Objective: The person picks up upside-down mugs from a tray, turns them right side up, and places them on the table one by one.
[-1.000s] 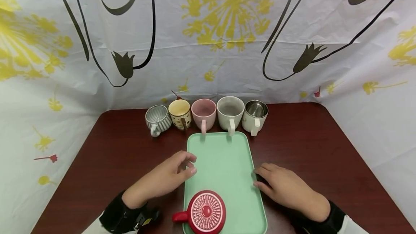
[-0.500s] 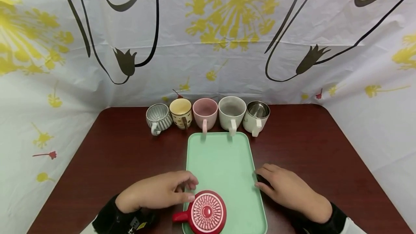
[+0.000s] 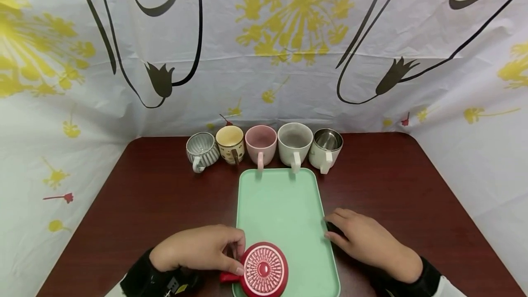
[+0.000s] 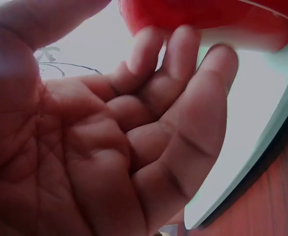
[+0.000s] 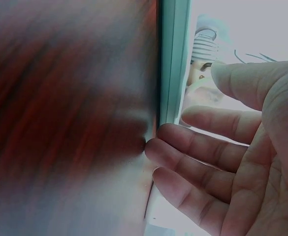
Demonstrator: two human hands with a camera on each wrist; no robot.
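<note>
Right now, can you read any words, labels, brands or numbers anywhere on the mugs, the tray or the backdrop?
None can be read: the five mugs, the tray, the red mug and the backdrop show only patterns.
A yellow tag on the left wrist strap is too small to read.

Even, soft light is filling the head view, edges bowing outward; both wrist views are blurring close up, backgrounds glaring white
</note>
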